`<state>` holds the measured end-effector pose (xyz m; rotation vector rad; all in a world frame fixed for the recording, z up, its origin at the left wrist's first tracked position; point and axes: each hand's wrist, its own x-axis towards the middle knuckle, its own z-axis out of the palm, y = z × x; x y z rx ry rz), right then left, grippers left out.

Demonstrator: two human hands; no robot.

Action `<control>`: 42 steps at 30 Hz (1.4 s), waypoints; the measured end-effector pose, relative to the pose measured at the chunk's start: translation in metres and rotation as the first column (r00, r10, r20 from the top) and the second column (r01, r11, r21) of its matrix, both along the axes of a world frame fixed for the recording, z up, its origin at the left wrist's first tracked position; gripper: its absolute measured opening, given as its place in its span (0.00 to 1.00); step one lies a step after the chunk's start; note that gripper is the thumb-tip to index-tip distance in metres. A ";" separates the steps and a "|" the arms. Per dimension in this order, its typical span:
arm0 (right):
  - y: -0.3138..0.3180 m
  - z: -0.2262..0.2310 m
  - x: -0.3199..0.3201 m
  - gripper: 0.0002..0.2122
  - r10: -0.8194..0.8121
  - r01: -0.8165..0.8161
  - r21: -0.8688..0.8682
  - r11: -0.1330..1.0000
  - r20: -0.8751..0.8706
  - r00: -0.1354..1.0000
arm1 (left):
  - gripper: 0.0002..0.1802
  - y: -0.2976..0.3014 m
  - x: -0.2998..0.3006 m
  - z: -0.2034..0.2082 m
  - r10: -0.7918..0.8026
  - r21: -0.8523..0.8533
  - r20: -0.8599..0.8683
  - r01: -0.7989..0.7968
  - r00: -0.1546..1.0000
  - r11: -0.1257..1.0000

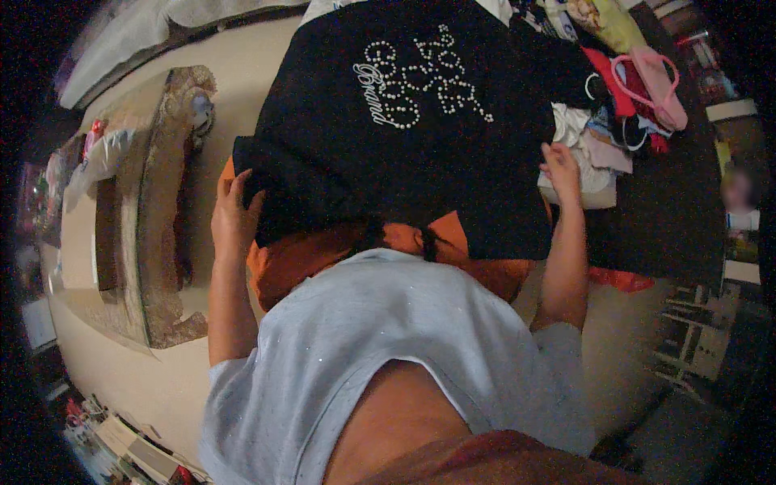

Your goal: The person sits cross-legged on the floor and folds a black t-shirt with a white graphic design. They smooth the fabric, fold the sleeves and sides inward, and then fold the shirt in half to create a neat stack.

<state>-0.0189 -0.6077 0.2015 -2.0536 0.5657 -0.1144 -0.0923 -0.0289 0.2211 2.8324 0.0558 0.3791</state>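
A black garment (339, 153) with shiny studded lettering lies spread out in front of me. My left hand (234, 202) is at its left edge, thumb and fingers apart, touching or just over the cloth. Close beside the right edge is my right hand (562, 168), its fingers loosely bent and apart; nothing shows in them. Orange cloth (283, 271) shows below the garment's near edge, close to my body. What lies under the black cloth is mostly hidden.
At the right, a dark tabletop (655, 230) bears a pile of small clothes, with white cloth (574, 129) and a pink headband-like loop (634, 81). A glass-topped table (153, 202) with a lace-edged cover stands at the left. A white shelf rack (695, 327) is at the lower right.
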 end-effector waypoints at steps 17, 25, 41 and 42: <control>0.003 -0.029 -0.074 0.20 0.054 -0.052 -0.195 0.979 0.007 0.999 | 0.13 0.024 -0.115 -0.074 0.314 -0.753 -0.062 -0.251 0.947 0.608; 0.031 -0.022 -0.106 0.23 -0.033 0.038 -0.014 0.999 0.265 0.964 | 0.19 -0.002 -0.104 -0.041 0.233 -0.347 0.061 -0.198 0.971 0.917; 0.035 0.047 -0.157 0.31 -0.033 0.033 -0.015 0.999 0.035 0.999 | 0.07 0.035 -0.123 0.004 0.144 -0.986 0.021 -0.003 0.989 0.166; 0.030 0.039 -0.164 0.28 -0.008 0.002 -0.077 0.997 -0.074 0.997 | 0.07 0.036 -0.128 0.005 0.085 -0.970 -0.099 -0.115 0.991 0.214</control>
